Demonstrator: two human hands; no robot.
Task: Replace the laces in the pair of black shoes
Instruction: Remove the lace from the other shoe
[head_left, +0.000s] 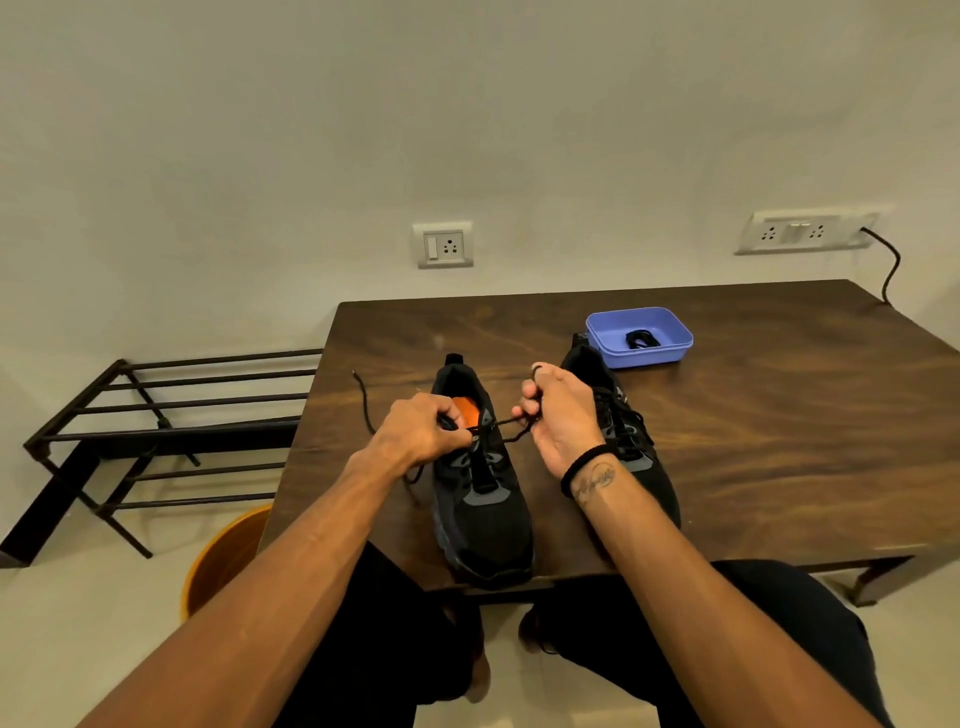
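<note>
Lace (501, 423) pinched between both hands (423, 428)

A dark wooden table (753, 431) carries two black shoes (480, 519) (631, 441) and a lilac tray (640, 336).

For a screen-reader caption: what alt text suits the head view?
Both hands, left hand and right hand, pull a black lace across the near black shoe on a wooden table.

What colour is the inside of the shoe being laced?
Orange insole, seen in the head view inside the black shoe.
</note>
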